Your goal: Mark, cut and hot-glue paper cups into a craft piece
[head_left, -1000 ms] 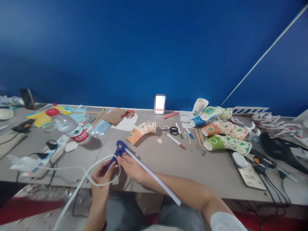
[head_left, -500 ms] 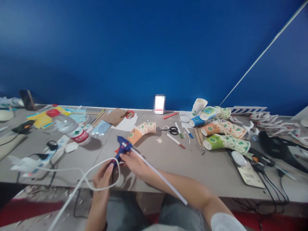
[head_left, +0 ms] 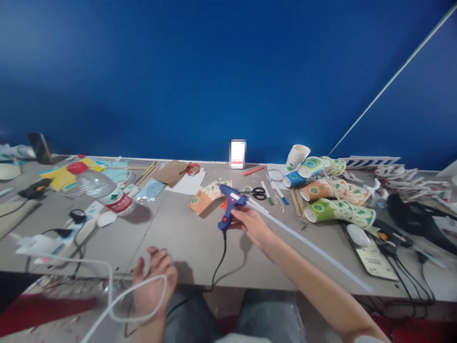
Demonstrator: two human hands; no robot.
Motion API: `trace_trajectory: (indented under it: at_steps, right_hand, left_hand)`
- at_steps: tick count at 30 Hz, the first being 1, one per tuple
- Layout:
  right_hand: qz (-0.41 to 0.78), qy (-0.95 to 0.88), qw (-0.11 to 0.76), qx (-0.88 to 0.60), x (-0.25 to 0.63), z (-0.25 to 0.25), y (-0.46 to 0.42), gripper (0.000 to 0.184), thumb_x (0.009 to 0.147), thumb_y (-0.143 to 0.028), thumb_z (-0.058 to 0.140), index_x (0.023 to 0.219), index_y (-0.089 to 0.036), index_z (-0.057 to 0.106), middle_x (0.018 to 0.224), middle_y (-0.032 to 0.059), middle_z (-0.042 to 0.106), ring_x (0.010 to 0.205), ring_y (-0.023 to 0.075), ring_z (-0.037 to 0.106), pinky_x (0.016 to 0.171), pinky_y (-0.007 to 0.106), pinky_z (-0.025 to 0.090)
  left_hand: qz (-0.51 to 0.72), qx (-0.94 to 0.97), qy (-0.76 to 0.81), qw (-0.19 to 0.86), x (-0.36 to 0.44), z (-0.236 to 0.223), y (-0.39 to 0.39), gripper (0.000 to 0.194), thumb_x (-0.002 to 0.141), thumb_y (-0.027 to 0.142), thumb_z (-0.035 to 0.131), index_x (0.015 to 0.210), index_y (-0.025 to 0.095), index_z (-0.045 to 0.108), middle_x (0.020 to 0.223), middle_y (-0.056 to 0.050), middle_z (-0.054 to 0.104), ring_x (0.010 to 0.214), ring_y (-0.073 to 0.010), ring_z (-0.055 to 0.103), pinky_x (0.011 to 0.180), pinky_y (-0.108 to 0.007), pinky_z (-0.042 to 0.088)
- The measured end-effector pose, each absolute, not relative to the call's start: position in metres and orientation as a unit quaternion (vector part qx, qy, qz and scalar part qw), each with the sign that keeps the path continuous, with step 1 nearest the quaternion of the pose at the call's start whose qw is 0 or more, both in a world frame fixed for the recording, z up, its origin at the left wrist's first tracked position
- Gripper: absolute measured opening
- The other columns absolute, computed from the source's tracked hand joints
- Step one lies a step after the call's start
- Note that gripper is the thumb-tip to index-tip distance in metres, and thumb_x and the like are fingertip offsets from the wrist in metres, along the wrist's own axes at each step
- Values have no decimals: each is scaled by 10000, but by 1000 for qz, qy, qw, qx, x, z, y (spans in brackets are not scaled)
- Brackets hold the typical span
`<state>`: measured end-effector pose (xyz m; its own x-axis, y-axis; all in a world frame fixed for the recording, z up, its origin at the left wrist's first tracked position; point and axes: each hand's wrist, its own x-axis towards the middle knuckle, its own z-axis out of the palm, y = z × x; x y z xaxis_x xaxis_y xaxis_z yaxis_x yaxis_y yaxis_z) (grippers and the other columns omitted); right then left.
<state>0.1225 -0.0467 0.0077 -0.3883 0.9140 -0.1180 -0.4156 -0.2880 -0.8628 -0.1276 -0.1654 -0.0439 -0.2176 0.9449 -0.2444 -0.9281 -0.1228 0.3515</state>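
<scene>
My right hand (head_left: 252, 224) grips a blue hot glue gun (head_left: 228, 212) above the middle of the table, its nozzle pointing up and left. A long translucent glue stick (head_left: 307, 239) juts from the gun's back, over my right forearm. Just behind the nozzle lies a curved row of nested paper cups (head_left: 205, 197), orange at one end. Low at the table's front edge, my left hand (head_left: 155, 281) holds nothing, palm up with fingers loosely curled and apart. A white cable (head_left: 112, 286) loops across it. Black-handled scissors (head_left: 257, 193) lie partly behind the gun.
A water bottle (head_left: 103, 188) leans on the left near a power strip (head_left: 76, 233). More joined paper cups (head_left: 339, 213) lie at the right, close to a white mouse (head_left: 358, 235) and another glue gun (head_left: 391, 236). Markers (head_left: 266, 192) and wooden sticks (head_left: 296, 202) lie between.
My right hand has carried the glue gun right, to the front of the cup row. My left hand has let go of it and drawn back toward the table's front edge.
</scene>
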Motion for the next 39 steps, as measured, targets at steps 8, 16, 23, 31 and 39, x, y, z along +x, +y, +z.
trace_trajectory:
  at_steps: [8,16,23,31,39]
  right_hand:
    - [659,-410,511,-371,184,10,-38,325,681,-404,785,887,-175,681,812,44,738,753,221,713,753,424,599]
    - [673,-369,504,-395,196,-1,-35,299,616,-361,800,826,-191,672,734,25,733,667,199,690,705,382,593]
    - [678,-350,498,-411,196,-12,-27,289,597,-365,776,802,-190,671,679,27,723,608,194,683,664,346,576]
    - [663,-385,496,-407,197,-24,-33,308,652,-436,707,829,-193,636,676,45,709,642,231,703,527,318,531]
    - [666,-351,516,-408,195,-25,-33,257,651,-388,718,804,-196,642,709,55,717,756,262,727,550,310,534]
  left_hand:
    - [716,11,181,674,-56,-24,-142,269,939,193,431,1113,273,619,826,1,580,737,-90,598,714,-187,519]
    - [623,189,232,723,-13,11,-96,182,912,349,518,940,217,640,699,22,459,580,-85,466,578,-220,450]
    - [567,479,359,567,1,45,-17,221,876,399,561,906,185,611,729,1,564,615,-115,542,622,-280,469]
    - [440,714,403,366,24,19,-1,125,871,217,507,893,178,624,814,-23,646,677,-125,544,626,-255,412]
    - [353,764,450,300,-2,-21,-2,185,842,187,505,960,188,648,808,-13,629,660,-131,514,622,-257,405]
